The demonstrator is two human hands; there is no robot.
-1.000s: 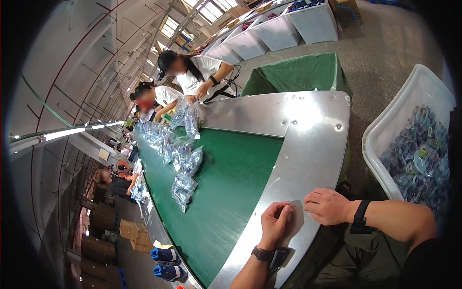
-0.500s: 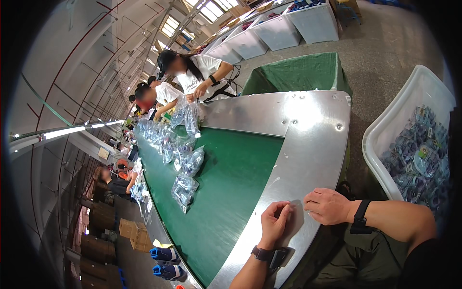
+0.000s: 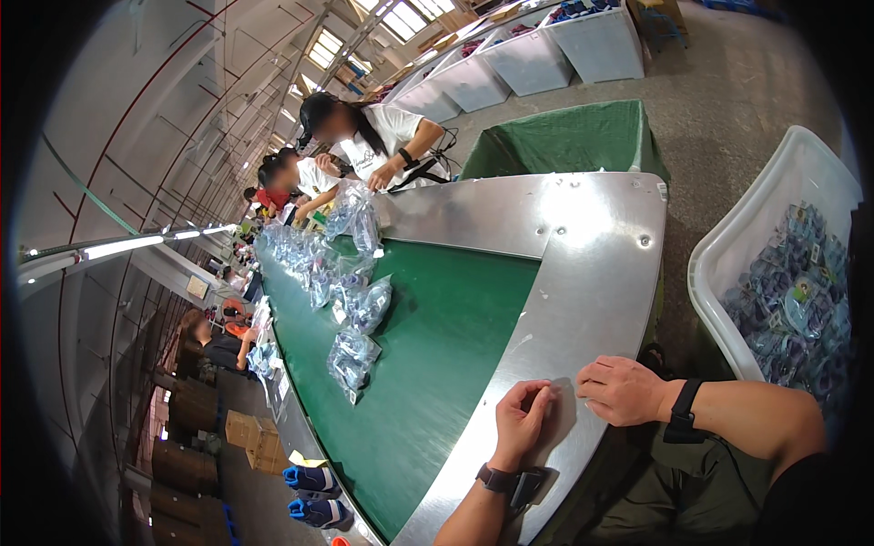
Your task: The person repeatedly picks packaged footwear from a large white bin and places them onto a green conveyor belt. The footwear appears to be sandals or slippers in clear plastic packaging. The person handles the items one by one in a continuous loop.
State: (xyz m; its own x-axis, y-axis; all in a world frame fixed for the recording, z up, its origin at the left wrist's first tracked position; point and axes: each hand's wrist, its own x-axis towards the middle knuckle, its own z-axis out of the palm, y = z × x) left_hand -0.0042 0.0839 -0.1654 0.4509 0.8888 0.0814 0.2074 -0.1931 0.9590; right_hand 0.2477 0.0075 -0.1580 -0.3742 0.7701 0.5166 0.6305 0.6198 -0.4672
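My left hand (image 3: 523,420) rests on the metal edge (image 3: 596,278) of the conveyor table, fingers curled in and thumb against them. Just to its right, my right hand (image 3: 621,390) is bent over the same edge with its fingers folded down. A small gap separates the two, and no object shows in either. Ahead of them runs the green belt (image 3: 428,364). Nearest on it lies a clear plastic bag (image 3: 352,359) with bluish contents; more such bags (image 3: 369,305) are heaped farther up.
A white tub (image 3: 706,282) of bagged bluish items stands at my right. Beyond the table's far edge is a green-lined bin (image 3: 560,136); white bins (image 3: 592,50) line up behind it. Co-workers (image 3: 382,136) stand along the belt. Blue shoes (image 3: 316,496) sit beside its left rim, near cardboard boxes (image 3: 257,441).
My hands hold the same pose. Across the belt, the nearest co-worker's hands have shifted at a bag, and a hand of the person behind has come up.
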